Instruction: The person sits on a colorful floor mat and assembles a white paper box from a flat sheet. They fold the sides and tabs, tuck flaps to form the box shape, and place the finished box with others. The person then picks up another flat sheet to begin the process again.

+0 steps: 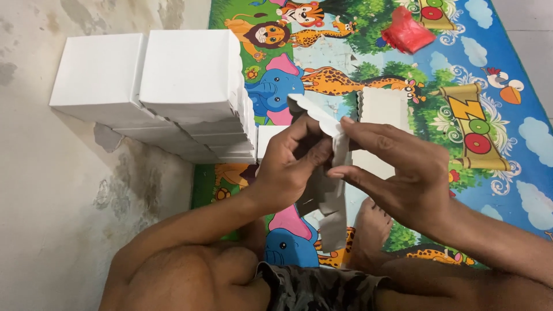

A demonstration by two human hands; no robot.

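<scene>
Two hands (288, 167) (403, 173) pinching white scalloped carton (322, 124), white boxes (184, 75) stacked left

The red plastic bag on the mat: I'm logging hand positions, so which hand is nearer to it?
Right. The right hand pinches the cardboard box blank below and slightly left of the red plastic bag; the left hand grips the blank farther left.

The folded box blank (329, 173) is looking like thin matt cardboard, white outside and grey inside. The stacked boxes (184, 75) are showing the same smooth white card. The play mat (489, 75) is appearing glossy, printed foam; the red bag (406, 30) is looking like crinkled plastic; the floor (57, 190) is showing rough, stained cement.
</scene>
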